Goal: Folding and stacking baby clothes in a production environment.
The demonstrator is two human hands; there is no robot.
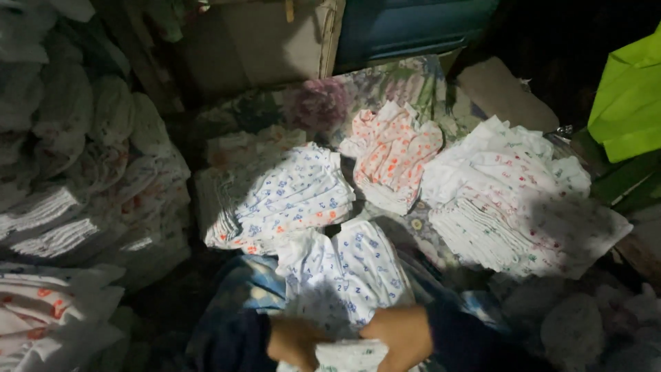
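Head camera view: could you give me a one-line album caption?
Two hands grip a white printed cloth amid stacked printed cloths on a floral sheet.

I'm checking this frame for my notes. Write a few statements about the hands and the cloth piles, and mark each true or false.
1. Both hands, the left hand and the right hand, grip a white printed cloth at the bottom edge. True.
2. The stack with blue print lies right of the stack with orange-red print. False: it lies to the left.
3. A bright green bag is at the right edge. True.
4. The stacks rest on bare wood. False: a floral sheet lies beneath them.
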